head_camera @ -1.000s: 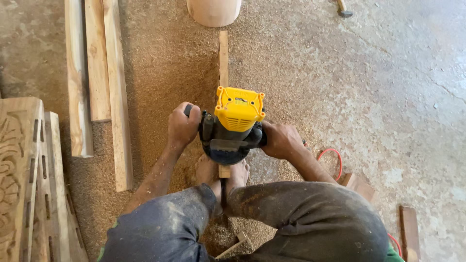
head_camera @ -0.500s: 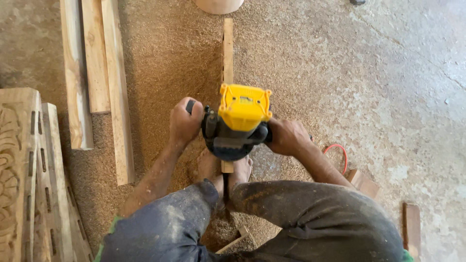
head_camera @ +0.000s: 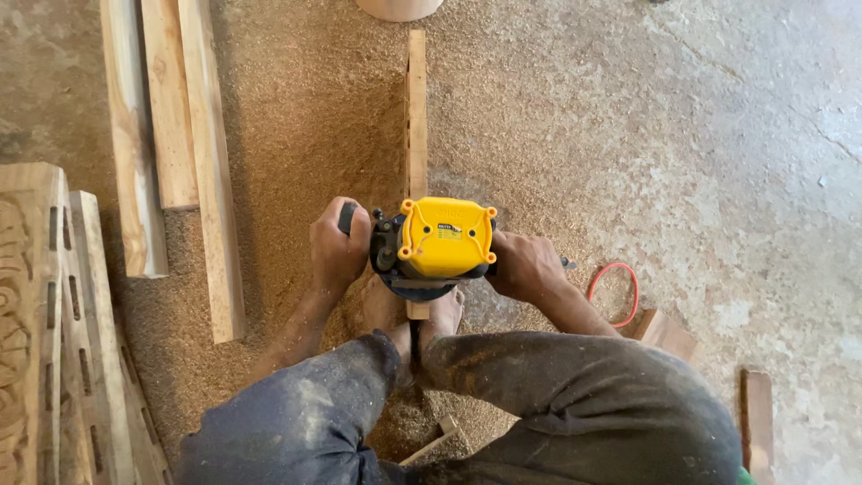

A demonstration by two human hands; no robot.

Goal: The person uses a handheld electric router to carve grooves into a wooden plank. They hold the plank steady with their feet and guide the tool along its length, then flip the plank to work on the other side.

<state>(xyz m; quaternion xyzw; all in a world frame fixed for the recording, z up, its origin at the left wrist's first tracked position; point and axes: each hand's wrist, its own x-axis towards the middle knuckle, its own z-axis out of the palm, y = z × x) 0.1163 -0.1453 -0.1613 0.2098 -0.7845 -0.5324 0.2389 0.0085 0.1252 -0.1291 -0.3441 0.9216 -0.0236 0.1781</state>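
A yellow-topped router (head_camera: 444, 241) with a black body sits on a narrow wooden strip (head_camera: 416, 117) that runs away from me across the sawdust-covered floor. My left hand (head_camera: 338, 249) grips the router's left handle. My right hand (head_camera: 523, 266) grips the right handle. My bare feet (head_camera: 415, 314) press on the near end of the strip, just below the tool. My knees in dusty trousers fill the bottom of the view.
Three long planks (head_camera: 171, 135) lie side by side at the upper left. Carved and slotted wooden panels (head_camera: 45, 323) lie at the left edge. A red cord (head_camera: 615, 283) loops at the right beside wood offcuts (head_camera: 664, 332). A round pale base (head_camera: 400, 9) stands at the top.
The router and both hands have shifted slightly along the strip; the view has moved a little forward. Both grips stay the same.
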